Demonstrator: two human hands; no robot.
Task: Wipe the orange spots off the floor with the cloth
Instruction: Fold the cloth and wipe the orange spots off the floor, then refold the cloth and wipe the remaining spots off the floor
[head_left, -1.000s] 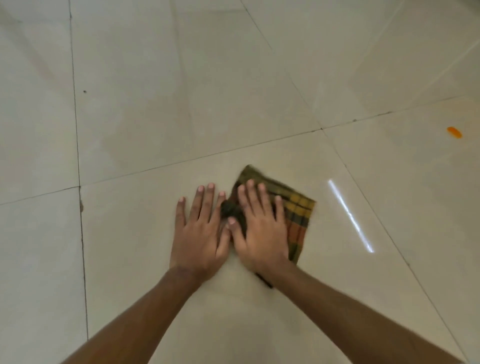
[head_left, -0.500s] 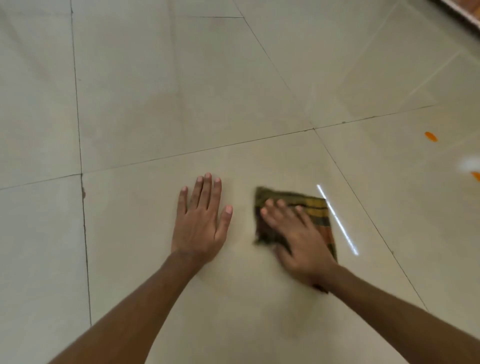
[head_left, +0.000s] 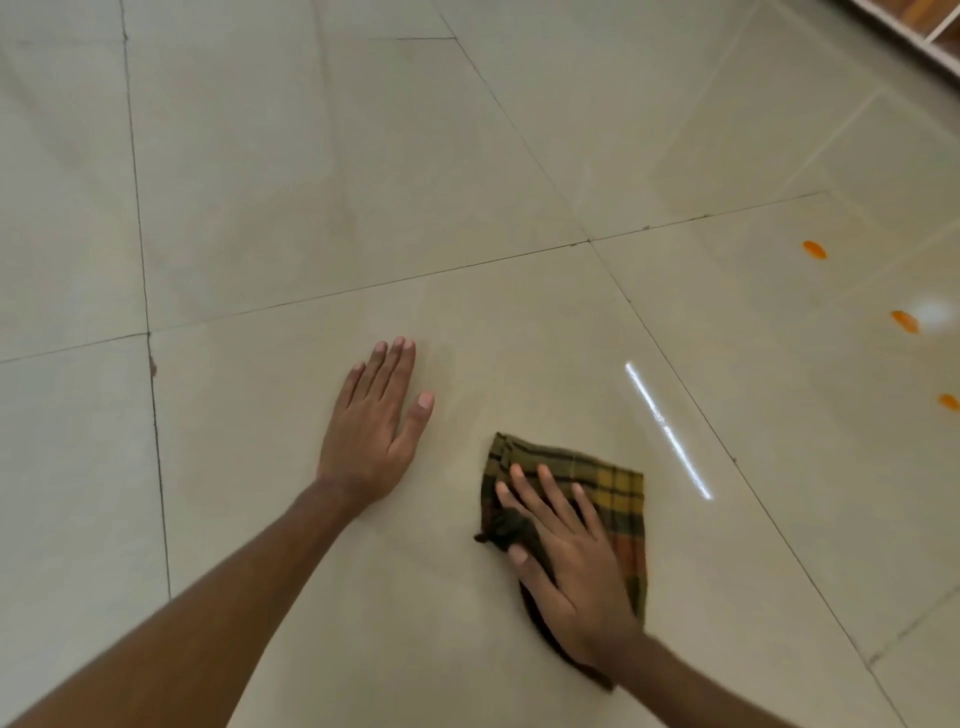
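- The cloth, a folded plaid rag in green, yellow and orange, lies flat on the floor near me, right of centre on the big beige tile.
- My right hand rests palm down on top of it, fingers spread and pressing; it pins the cloth to the floor and does not close around it.
- My left hand lies flat on bare tile to the left, fingers together, thumb out, holding nothing; I judge it is there to prop me up.
- Three orange spots are left, all well to the right of the cloth on the next tile: a far one, a middle one beside a bright glare, and a near one at the frame's edge.
- The tile around my hands looks clean, so I judge this patch done and those three spots not yet wiped.
- Half a second ago the cloth sat closer to my left hand; it has since slid right and nearer me, and a third spot has come into view.
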